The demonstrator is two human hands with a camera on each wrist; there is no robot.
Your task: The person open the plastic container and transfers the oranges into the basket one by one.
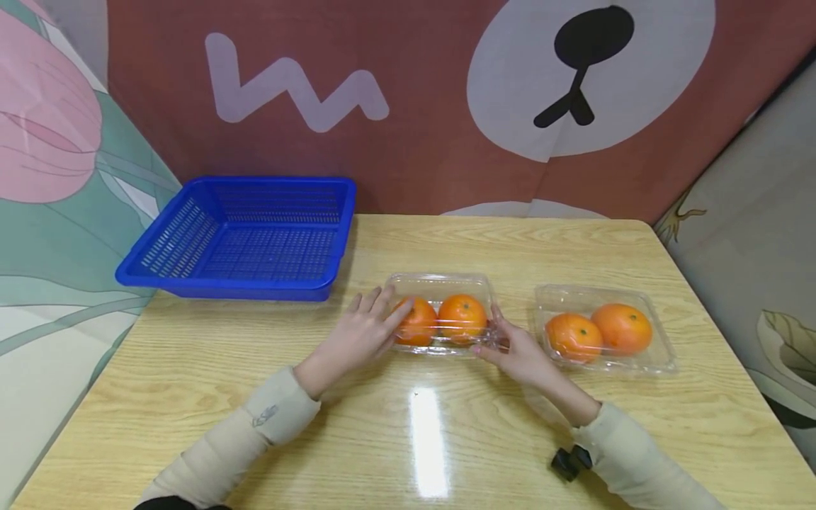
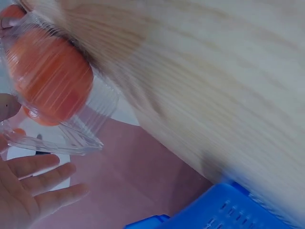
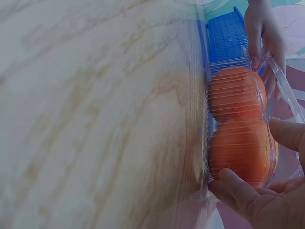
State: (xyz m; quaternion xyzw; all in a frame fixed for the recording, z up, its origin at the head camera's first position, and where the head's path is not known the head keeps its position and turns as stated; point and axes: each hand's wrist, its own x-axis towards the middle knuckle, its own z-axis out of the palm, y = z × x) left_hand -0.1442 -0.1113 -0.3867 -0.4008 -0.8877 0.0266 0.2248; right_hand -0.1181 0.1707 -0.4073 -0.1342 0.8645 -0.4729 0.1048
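Observation:
A clear plastic clamshell box (image 1: 441, 348) with two oranges (image 1: 462, 319) in it stands mid-table. In the right wrist view its lid (image 3: 291, 93) is raised at an angle. My left hand (image 1: 365, 324) is at the box's left end, fingers spread and straight; the thumb (image 2: 7, 106) appears close against the plastic in the left wrist view. At the opposite end, my right hand (image 1: 519, 350) holds the near right corner between thumb and fingers. Right of it lies another clear clamshell box (image 1: 663, 347) with two oranges (image 1: 621, 329).
A blue plastic basket (image 1: 236, 289) stands at the table's back left. Near the right sleeve a small black object (image 1: 564, 464) lies on the wooden table (image 1: 357, 439). Behind the table hangs a printed brown cloth (image 1: 421, 142).

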